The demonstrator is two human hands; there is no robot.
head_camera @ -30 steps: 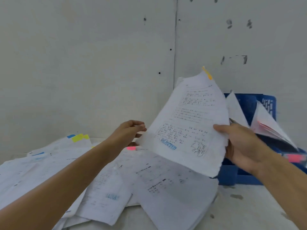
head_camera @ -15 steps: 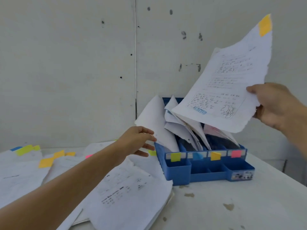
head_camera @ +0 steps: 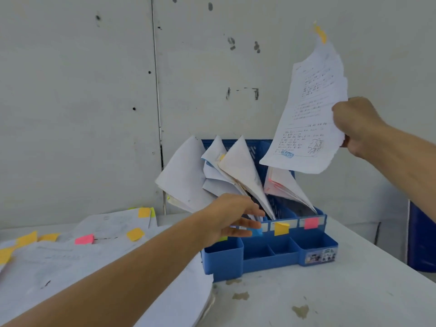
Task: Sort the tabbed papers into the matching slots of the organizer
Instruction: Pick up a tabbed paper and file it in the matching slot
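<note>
My right hand (head_camera: pixel 356 125) grips a printed sheet (head_camera: pixel 309 109) with an orange tab (head_camera: pixel 320 34) at its top, holding it upright in the air above the right end of the blue organizer (head_camera: pixel 271 253). The organizer's slots carry colour labels: blue (head_camera: pixel 256 231), orange (head_camera: pixel 281 228), pink (head_camera: pixel 311 223). Curled papers (head_camera: pixel 236 168) stand in the slots. My left hand (head_camera: pixel 232 218) reaches out with loose, spread fingers in front of the slots on the left, hiding the label there and holding nothing.
A loose pile of tabbed papers (head_camera: pixel 70 263) with orange and pink tabs covers the table's left side. The white table (head_camera: pixel 330 291) has stains in front of the organizer. A grey wall stands close behind. A blue object (head_camera: pixel 422 237) sits beyond the table's right edge.
My right hand has turned the orange-tabbed sheet more upright beside the organizer. My left hand has moved right, from the pile's edge to the front of the slots. The view has come closer.
</note>
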